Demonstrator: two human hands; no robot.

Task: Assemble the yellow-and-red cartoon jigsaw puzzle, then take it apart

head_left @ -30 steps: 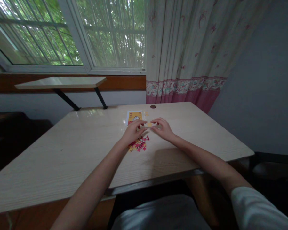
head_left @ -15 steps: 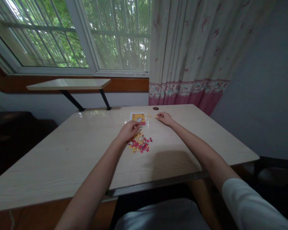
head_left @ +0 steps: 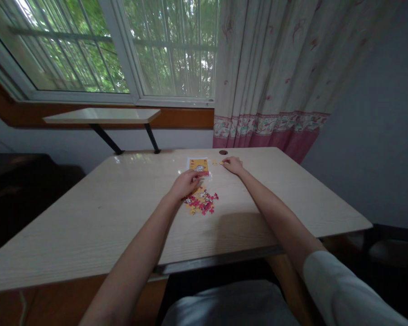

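My right hand is at the far part of the table, its fingers pinched on a yellow puzzle piece. Just left of that lies another yellow puzzle piece. My left hand hovers or rests between the picture card and the pile of puzzle pieces; its fingers are curled together, and what they hold, if anything, is too small to make out. Red, yellow and white pieces make up the loose pile. The card is yellow with a white figure and a red lower band, partly covered by my left fingers.
The light wooden table has a round cable hole near its back edge. A raised shelf on black legs stands at the back left. Behind are a barred window and a patterned curtain.
My right hand has shifted slightly left with the yellow piece, closer to the other yellow piece. My left hand stays about where it was. The whole view has moved a little.
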